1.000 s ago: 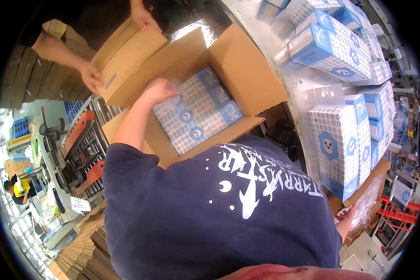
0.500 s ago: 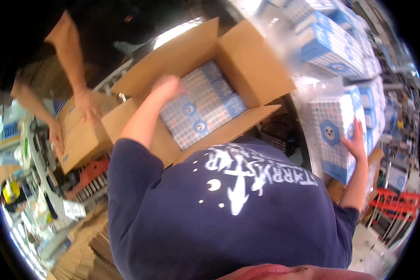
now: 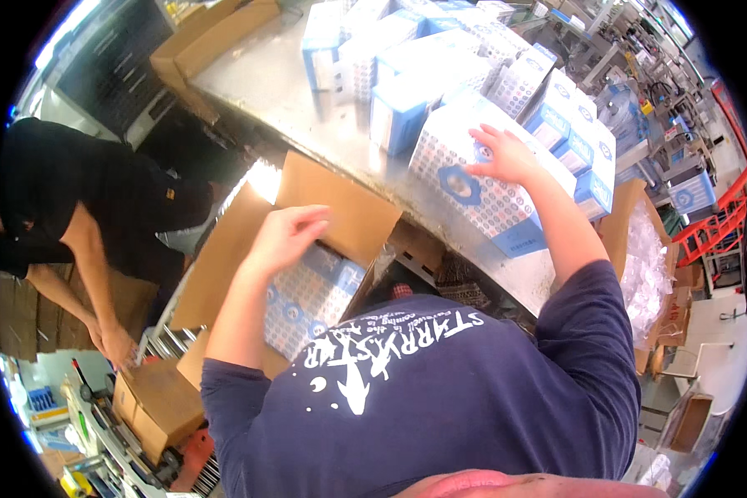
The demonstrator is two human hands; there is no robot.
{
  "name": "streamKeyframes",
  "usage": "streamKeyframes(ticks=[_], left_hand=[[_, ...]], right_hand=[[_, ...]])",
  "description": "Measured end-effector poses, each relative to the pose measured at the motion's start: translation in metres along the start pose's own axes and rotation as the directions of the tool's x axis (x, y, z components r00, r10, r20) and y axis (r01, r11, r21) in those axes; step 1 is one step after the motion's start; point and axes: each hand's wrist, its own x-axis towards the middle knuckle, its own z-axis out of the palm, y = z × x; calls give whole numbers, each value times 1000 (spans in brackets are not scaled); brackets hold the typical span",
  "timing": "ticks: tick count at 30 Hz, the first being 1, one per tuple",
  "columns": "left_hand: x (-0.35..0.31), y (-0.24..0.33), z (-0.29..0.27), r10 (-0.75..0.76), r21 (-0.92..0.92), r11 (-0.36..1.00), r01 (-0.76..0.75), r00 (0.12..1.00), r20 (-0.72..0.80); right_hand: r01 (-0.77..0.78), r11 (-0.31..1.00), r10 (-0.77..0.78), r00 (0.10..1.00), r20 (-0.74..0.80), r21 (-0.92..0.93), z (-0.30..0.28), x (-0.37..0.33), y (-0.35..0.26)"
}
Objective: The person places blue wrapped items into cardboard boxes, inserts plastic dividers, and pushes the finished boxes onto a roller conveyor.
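Observation:
My right hand (image 3: 506,156) rests with spread fingers on a white box (image 3: 440,158) with a dotted pattern and blue ends, which lies at the near edge of the worktable (image 3: 266,93). Over an open brown carton (image 3: 336,192) to the left hovers my left hand (image 3: 289,236), fingers stretched out and nothing in them. Inside that carton, patterned white-and-blue boxes (image 3: 307,290) lie side by side, partly covered by my left forearm.
More white-and-blue boxes (image 3: 415,54) crowd the table's far side. At far left a co-worker (image 3: 66,199) in black bends over a closed brown carton (image 3: 162,407) by a roller conveyor. A carton of clear plastic (image 3: 643,274) stands at right.
The view has swung toward the table. My left hand has lifted away from the boxes in the carton, and my right hand has shifted on the box on the table.

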Motion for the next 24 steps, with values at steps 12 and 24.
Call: streamKeyframes(ticks=[12, 24], left_hand=[[167, 153, 97, 445, 51, 889, -456, 884, 145], [322, 100, 121, 79, 832, 554, 8, 995, -62]], right_hand=[[239, 838, 40, 869, -493, 490, -62, -73, 50], [-108, 983, 135, 975, -179, 151, -87, -122, 139]])
